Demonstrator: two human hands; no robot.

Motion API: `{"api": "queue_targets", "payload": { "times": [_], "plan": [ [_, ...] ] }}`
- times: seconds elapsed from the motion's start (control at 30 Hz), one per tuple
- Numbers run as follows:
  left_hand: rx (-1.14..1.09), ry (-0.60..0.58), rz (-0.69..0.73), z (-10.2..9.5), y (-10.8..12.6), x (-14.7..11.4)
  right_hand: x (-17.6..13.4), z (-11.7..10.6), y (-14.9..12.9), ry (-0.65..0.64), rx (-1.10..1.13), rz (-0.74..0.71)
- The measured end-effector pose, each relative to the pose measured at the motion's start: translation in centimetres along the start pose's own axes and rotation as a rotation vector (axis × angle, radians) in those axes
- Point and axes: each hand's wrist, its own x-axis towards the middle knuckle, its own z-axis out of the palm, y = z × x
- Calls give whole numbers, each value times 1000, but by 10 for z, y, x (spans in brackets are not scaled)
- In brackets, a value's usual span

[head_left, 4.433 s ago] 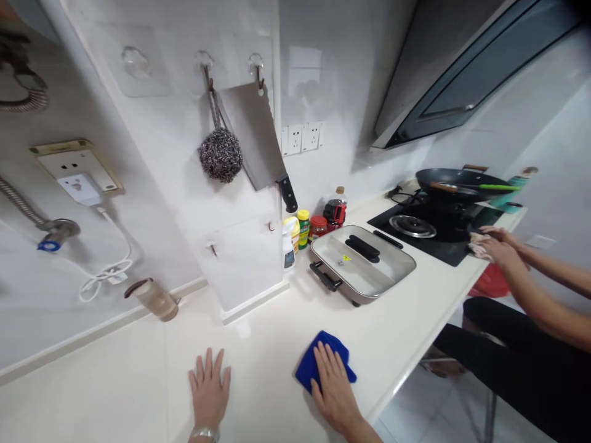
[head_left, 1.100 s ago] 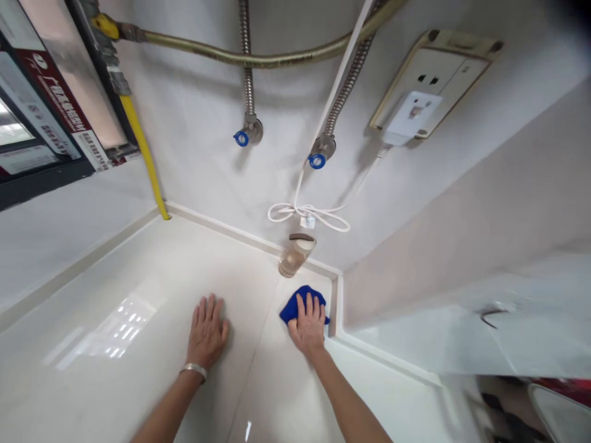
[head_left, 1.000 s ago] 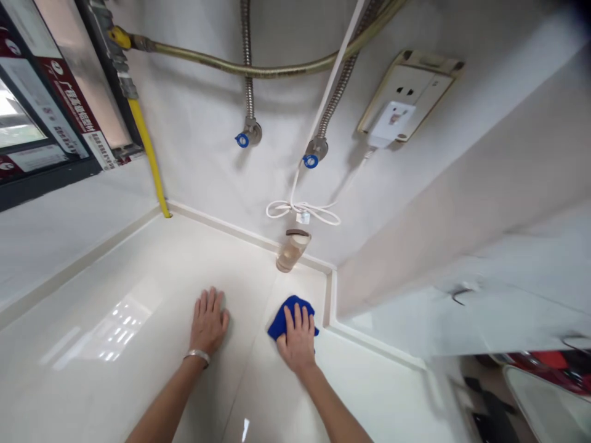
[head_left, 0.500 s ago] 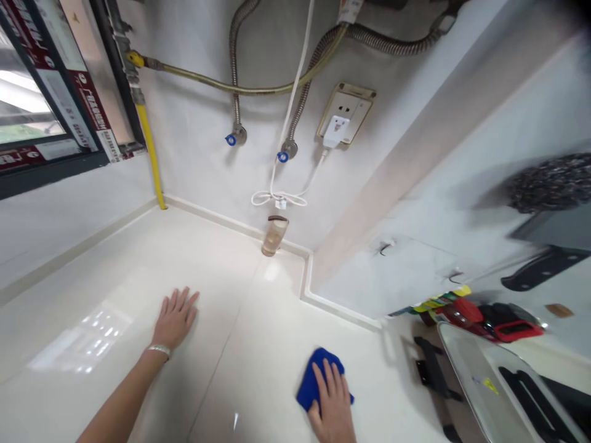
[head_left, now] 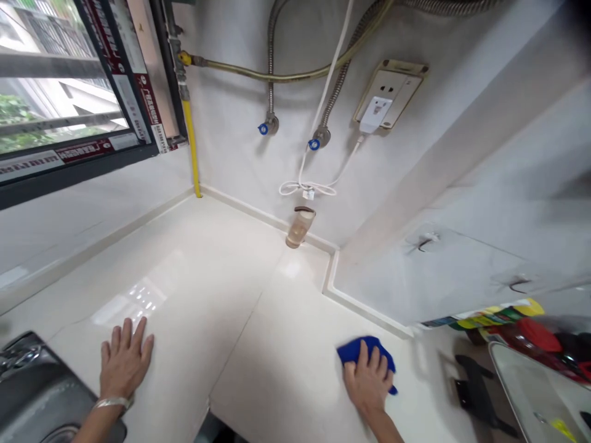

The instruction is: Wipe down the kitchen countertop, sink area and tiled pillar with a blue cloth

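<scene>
My right hand (head_left: pixel 370 380) presses a blue cloth (head_left: pixel 355 351) against the white countertop (head_left: pixel 258 357), its fingers bent over the cloth. The cloth lies crumpled, with edges showing beyond the fingertips. My left hand (head_left: pixel 124 360) rests flat on the countertop with its fingers spread and nothing in it. A bracelet (head_left: pixel 112 402) circles the left wrist. Beside that hand is a dark metal sink (head_left: pixel 41 394). In the back corner a clear cup (head_left: pixel 300 227) of brownish tint stands against the wall.
A white plug (head_left: pixel 376 114) sits in the wall socket (head_left: pixel 398 92), its cord looped above the cup. Blue-handled valves (head_left: pixel 314 144) and a yellow gas pipe (head_left: pixel 191 147) line the wall. A pale tray-like container (head_left: pixel 530 375) stands at right. A window (head_left: pixel 60 80) is at left.
The view has shifted, bringing the sink into sight at lower left. My left hand has drawn back nearer the sink. My right hand and the cloth have turned and sit nearer the right wall.
</scene>
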Motion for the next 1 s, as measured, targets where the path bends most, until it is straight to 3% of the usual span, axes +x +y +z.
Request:
{"api": "queue_targets", "payload": {
  "times": [0.2, 0.53, 0.83, 1.0],
  "plan": [
    [21, 80, -30, 2, 12, -5, 40, -5, -95, -13, -4, -266],
    [47, 106, -27, 14, 0, -8, 93, 1, -228, -33, 21, -494],
    [67, 132, -11, 19, -6, -10, 182, 10, -327, -31, 99, -615],
    [90, 158, 22, 21, -7, -9, 229, 25, -374, -15, 136, -577]
  ]
}}
